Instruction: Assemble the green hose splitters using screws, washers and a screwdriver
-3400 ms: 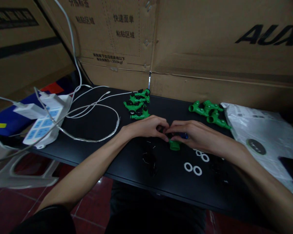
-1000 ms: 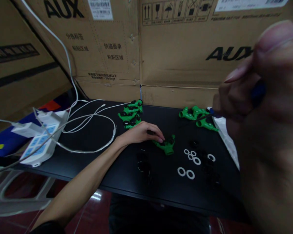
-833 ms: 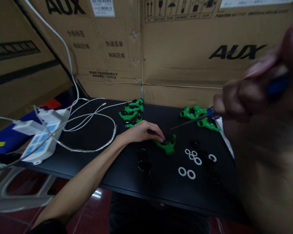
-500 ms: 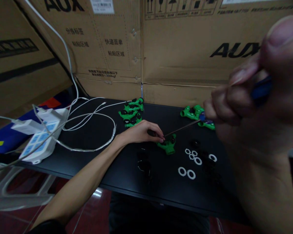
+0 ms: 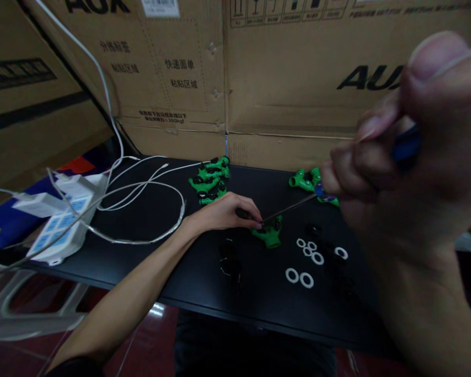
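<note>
A person grips a screwdriver (image 5: 290,208) in the right hand (image 5: 412,157), its fingers curled tightly around the blue handle, while the left hand (image 5: 243,210) pinches a branched green fitting (image 5: 270,236) on a black desk (image 5: 196,262). With the fitting as the centre of the clock and 12 at the top of the view, the left hand reaches in from 10 o'clock and the right looms large at 2 o'clock. The metal shaft slants down to the left fingertips; whether its tip sits in a screw cannot be told.

Farther out at 10 o'clock lies a cluster of green fittings with black parts (image 5: 208,183), and at 1 o'clock a second green group (image 5: 304,180), partly hidden by the screwdriver handle and the right hand. White rings (image 5: 306,280) are scattered between 3 and 5 o'clock. Small black pieces (image 5: 231,267), hard to make out against the dark surface, lie at 8 o'clock, and more dark pieces at 4 o'clock. A white power strip (image 5: 68,222) and looping pale cables (image 5: 141,242) occupy 9 o'clock. Cardboard boxes (image 5: 290,94), one printed with black lettering, stand upright at 12 o'clock.
</note>
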A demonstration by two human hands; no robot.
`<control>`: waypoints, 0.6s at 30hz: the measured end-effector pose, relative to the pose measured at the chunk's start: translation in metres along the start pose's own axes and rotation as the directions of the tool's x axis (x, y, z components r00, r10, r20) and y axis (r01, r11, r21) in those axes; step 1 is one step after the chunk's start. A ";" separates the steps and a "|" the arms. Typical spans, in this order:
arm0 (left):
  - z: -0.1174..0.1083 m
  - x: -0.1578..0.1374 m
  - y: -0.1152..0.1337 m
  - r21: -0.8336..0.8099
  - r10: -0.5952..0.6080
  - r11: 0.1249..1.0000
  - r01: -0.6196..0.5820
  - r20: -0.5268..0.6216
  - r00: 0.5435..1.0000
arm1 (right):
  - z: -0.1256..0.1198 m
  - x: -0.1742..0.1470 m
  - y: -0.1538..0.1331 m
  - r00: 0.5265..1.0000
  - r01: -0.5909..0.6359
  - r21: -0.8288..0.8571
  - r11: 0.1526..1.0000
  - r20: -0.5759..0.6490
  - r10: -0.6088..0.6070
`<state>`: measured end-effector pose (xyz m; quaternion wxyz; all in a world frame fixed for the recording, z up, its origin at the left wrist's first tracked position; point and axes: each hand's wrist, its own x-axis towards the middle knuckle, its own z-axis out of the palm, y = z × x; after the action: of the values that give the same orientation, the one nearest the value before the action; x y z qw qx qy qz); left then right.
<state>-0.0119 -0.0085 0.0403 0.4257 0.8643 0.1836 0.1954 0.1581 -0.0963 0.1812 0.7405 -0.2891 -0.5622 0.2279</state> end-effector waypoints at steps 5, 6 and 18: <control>0.000 0.000 0.001 -0.018 -0.010 1.000 0.010 0.004 1.000 | 0.000 0.001 0.001 0.999 0.006 0.026 1.000 0.034 -0.007; 0.000 0.000 0.001 -0.020 -0.011 1.000 0.011 0.006 1.000 | 0.000 0.001 0.002 0.999 0.017 0.031 0.999 0.042 -0.018; 0.000 -0.001 0.004 0.000 0.015 1.000 -0.015 0.005 1.000 | 0.003 0.000 -0.004 0.999 -0.050 -0.006 0.999 -0.004 0.050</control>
<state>-0.0119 -0.0111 0.0437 0.4247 0.8660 0.1760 0.1967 0.1556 -0.0990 0.1845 0.7349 -0.3058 -0.5539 0.2441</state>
